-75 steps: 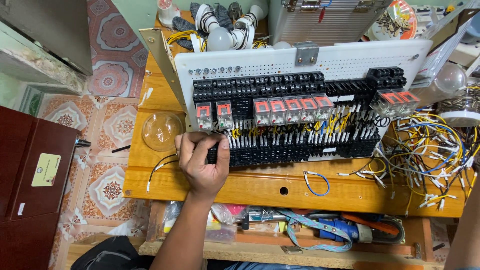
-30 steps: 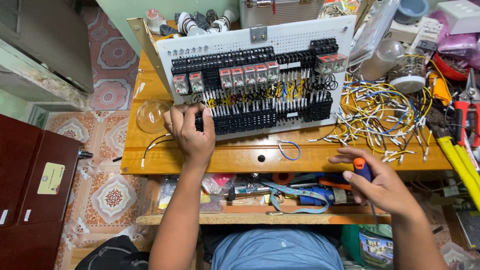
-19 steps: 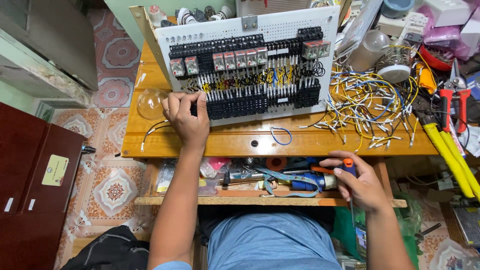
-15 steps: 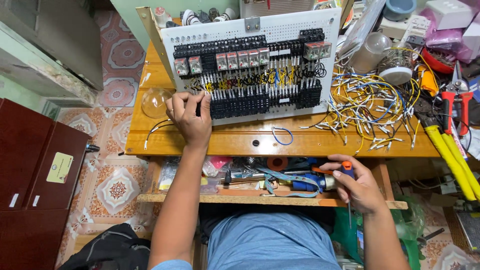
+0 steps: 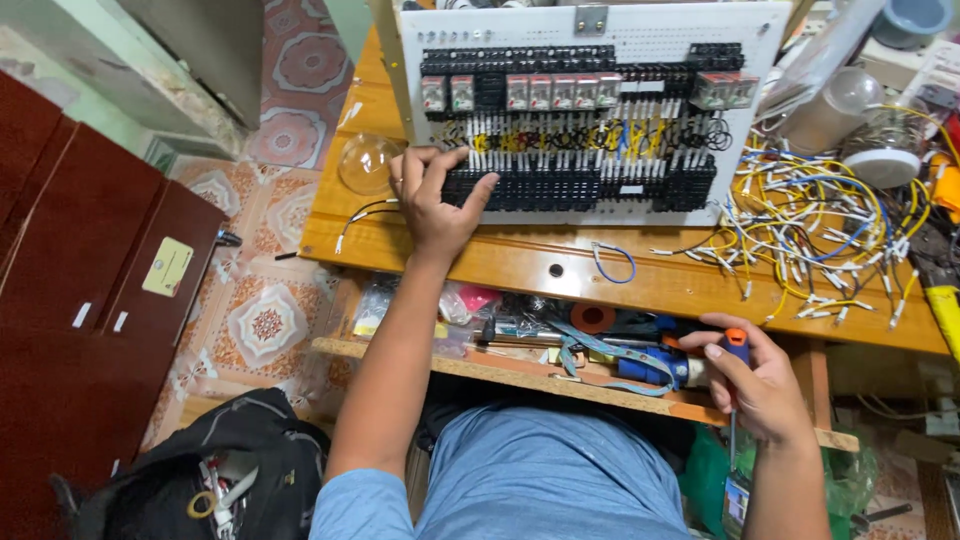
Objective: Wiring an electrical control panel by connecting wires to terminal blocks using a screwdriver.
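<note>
A white perforated panel [image 5: 600, 30] with rows of black terminal blocks and small relays stands tilted on the wooden workbench [image 5: 520, 262]. My left hand [image 5: 436, 200] rests on the left end of the lower terminal row, fingers spread on the blocks. Down at the shelf under the bench, my right hand [image 5: 760, 385] grips a screwdriver [image 5: 735, 345] with an orange and blue handle, shaft pointing down.
A tangle of yellow, white and blue wires [image 5: 820, 220] lies at the right of the bench. A clear dome [image 5: 368, 163] sits at the left edge. The lower shelf [image 5: 560, 380] holds tools and tape. A black bag [image 5: 230, 470] and a dark red cabinet [image 5: 90, 280] stand at the left.
My right hand came into view and took the screwdriver off the lower shelf, drawing it toward me. My left hand stayed on the terminal row. The camera moved closer.
</note>
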